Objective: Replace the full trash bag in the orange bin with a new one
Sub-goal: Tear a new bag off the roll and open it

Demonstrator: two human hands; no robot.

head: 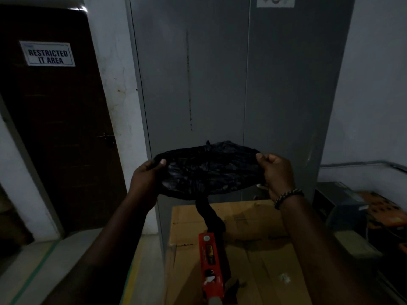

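**Black bag held stretched between two hands**

The left hand (148,172) and right hand (276,170) are each gripping one end of a black trash bag (209,170), pulling it wide in open air above a cardboard box (253,249). The bag's long axis is running left to right; a twisted tail is hanging down toward an orange tool (210,265). A grey cabinet (220,73) is standing close behind.
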